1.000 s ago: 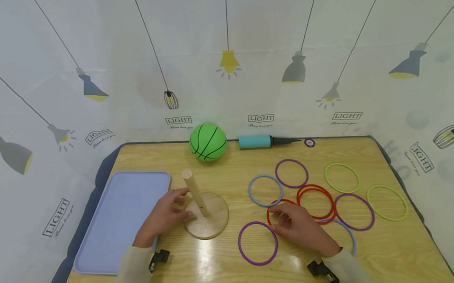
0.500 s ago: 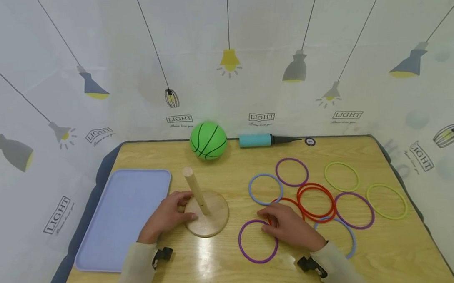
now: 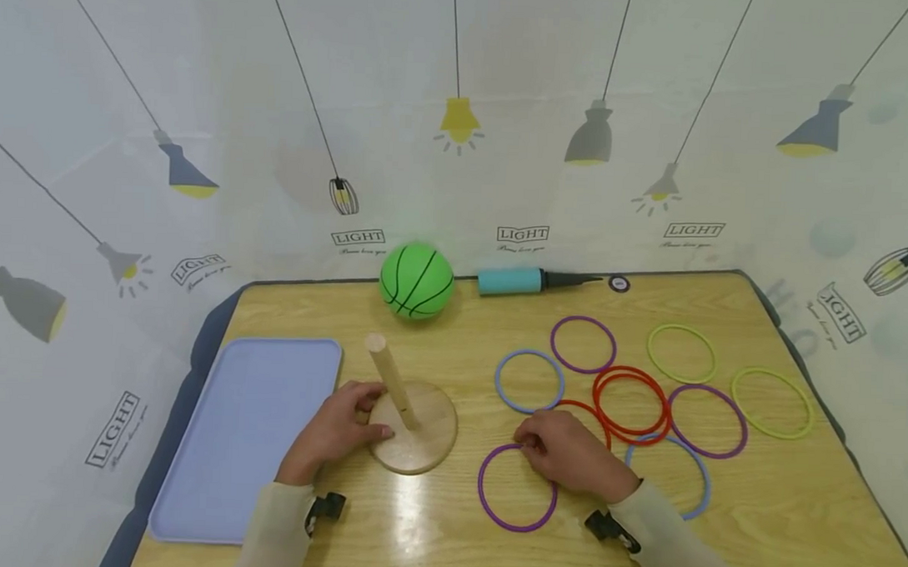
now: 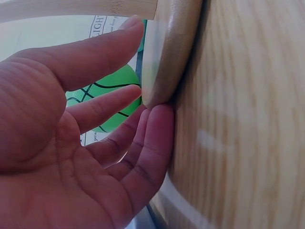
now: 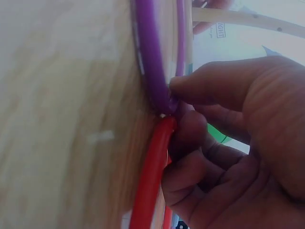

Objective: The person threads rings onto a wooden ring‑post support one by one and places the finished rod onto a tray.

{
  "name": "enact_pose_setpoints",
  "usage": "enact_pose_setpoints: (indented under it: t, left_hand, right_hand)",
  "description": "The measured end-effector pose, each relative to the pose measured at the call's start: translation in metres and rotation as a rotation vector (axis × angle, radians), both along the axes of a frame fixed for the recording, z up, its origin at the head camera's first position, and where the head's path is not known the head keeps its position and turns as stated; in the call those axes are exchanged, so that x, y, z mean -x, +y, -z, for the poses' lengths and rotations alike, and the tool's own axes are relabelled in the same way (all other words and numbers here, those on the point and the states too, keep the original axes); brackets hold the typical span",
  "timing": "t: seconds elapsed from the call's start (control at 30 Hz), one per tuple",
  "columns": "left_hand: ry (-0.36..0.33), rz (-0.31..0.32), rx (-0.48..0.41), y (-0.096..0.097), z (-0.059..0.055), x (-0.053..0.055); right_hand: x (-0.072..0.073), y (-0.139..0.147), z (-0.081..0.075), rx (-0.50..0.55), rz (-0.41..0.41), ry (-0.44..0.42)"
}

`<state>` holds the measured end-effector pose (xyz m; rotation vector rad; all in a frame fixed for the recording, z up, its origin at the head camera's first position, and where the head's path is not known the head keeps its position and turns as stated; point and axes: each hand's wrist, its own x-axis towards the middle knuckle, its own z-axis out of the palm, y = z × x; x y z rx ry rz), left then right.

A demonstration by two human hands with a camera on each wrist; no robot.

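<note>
A purple ring (image 3: 520, 529) lies on a wood-grain desk (image 3: 444, 554), to the right of a wooden stand (image 3: 429, 449) and slightly closer to the wearer, in the head view. The right hand (image 3: 574, 453) is nearer the ring, at its far edge; the left hand (image 3: 336, 434) is at the stand's left side. Round, the ring has no long axis; the stand's post rises upright from a disc base.

Left wrist view: the left hand is relaxed, thumb apart from the fingers, fingertips touching the base's rim.

Right wrist view: the right hand's thumb and forefinger pinch the ring where it meets a red ring (image 5: 151, 183). Slim, smooth and slightly glossy, the purple hoop shows one even color; whether its pinched edge is off the desk cannot be told.
</note>
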<state>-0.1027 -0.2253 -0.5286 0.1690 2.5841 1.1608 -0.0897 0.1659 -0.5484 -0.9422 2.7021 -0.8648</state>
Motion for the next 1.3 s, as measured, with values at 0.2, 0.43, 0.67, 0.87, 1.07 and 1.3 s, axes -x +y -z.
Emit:
enact_pose_setpoints:
  t: [0.2, 0.43, 0.67, 0.87, 1.07, 1.3]
  left_hand:
    - [0.005, 0.001, -0.002, 0.001, -0.001, 0.0]
    - [0.054, 0.05, 0.043, -0.001, 0.001, 0.001]
    - [0.045, 0.056, 0.038, -0.002, 0.001, 0.0]
    - [0.04, 0.055, 0.036, -0.003, 0.003, 0.001]
    - [0.007, 0.066, 0.005, -0.003, 0.002, 0.001]
    - [0.006, 0.068, 0.005, -0.003, 0.002, 0.001]
  right_hand:
    - [0.002, 0.002, -0.004, 0.02, 0.005, -0.005]
    - [0.006, 0.007, -0.007, 0.062, 0.001, -0.038]
    - [0.008, 0.01, -0.018, 0.12, 0.037, -0.1]
    - [0.013, 0.009, -0.033, 0.183, 0.048, -0.079]
    - [0.013, 0.007, -0.051, 0.333, 0.037, -0.166]
    - [0.013, -0.003, -0.081, 0.514, 0.056, -0.252]
